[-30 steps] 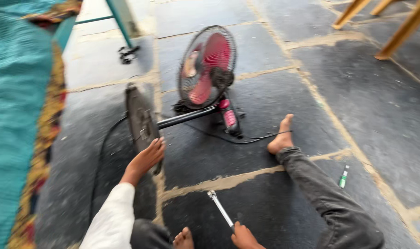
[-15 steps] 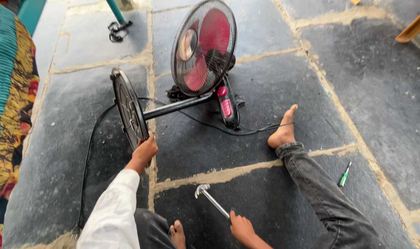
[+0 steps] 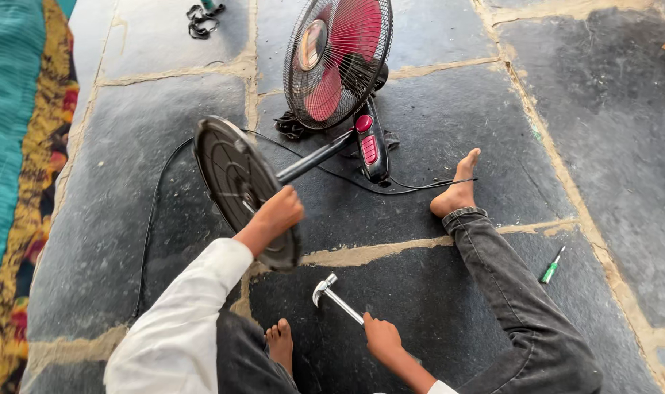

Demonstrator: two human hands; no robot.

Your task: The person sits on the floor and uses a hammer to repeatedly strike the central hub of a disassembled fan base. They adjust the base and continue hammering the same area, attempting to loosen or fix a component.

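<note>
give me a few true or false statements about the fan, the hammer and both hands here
1. The left hand rests on the round fan base. True.
2. The right hand holds a green screwdriver. False: it grips the handle of a claw hammer; the green screwdriver lies on the stone floor beyond the right leg.
3. The pedestal fan stands upright. False: it lies on its side, its base lifted edge-on.
4. The fan blades are red. True.
5. The hammer's head touches the base. False: it is apart, below it.
</note>
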